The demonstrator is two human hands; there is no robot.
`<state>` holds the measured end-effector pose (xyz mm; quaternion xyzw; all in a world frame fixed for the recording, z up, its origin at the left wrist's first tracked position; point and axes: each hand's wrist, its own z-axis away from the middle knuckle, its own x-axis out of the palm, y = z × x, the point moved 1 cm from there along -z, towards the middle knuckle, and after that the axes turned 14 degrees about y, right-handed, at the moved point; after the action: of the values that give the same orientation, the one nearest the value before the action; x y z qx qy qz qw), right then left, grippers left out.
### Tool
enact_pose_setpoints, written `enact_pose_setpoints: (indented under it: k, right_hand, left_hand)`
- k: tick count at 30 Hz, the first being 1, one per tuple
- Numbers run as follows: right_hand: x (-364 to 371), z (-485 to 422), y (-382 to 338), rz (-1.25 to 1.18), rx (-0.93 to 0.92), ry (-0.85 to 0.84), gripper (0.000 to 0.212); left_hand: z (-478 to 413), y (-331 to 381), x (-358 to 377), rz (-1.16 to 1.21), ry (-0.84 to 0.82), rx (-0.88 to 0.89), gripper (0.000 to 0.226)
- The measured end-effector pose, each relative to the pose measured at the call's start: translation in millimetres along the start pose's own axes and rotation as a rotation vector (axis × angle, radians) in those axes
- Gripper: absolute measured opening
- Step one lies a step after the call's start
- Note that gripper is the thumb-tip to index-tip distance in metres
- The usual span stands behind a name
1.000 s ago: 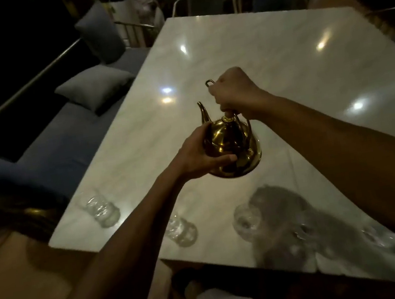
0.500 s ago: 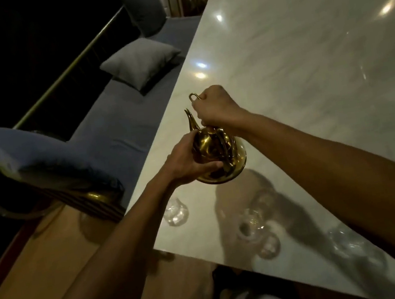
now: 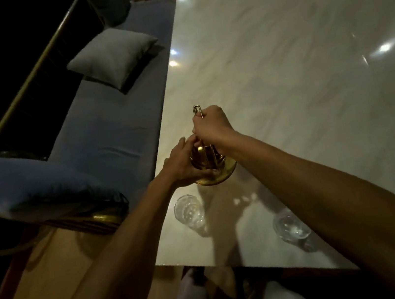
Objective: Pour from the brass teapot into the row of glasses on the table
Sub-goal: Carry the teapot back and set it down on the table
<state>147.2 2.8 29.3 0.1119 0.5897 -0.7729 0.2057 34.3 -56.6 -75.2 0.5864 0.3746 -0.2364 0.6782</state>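
The brass teapot [image 3: 217, 172] is near the left edge of the white marble table [image 3: 280, 58]. My right hand [image 3: 209, 124] grips its tall handle from above. My left hand [image 3: 183, 165] cups the pot's left side, thumb under its body. The spout is hidden behind my hands. Two clear glasses are in view near the table's front edge: one [image 3: 188, 211] just below the teapot, another [image 3: 290, 227] to its right, partly under my right forearm.
A blue bench [image 3: 110, 127] with a grey cushion [image 3: 113, 55] runs along the table's left side. A blue padded chair back [image 3: 29, 186] with a brass frame stands at left. Wooden floor and my legs lie below the table's front edge.
The view has swung left and down. The teapot now sits closer to the table's left edge, over the leftmost glass in view. Both hands have kept their hold.
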Motion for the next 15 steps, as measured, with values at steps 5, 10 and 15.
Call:
enact_pose_setpoints:
  k: [5,10,15]
  right_hand:
    - [26,-6,9,-0.152,0.217,0.11,0.031]
    - [60,-12,14,-0.221,0.329,0.191,0.032]
    - [85,-11,8,-0.253,0.371,0.253,0.033]
  left_hand:
    - [-18,-31,-4,-0.02,-0.119,0.103,0.117]
    - [-34,-63,-11,-0.062,-0.245,0.167,0.117]
    - [-41,-77,-22,-0.005,-0.285,0.22,0.105]
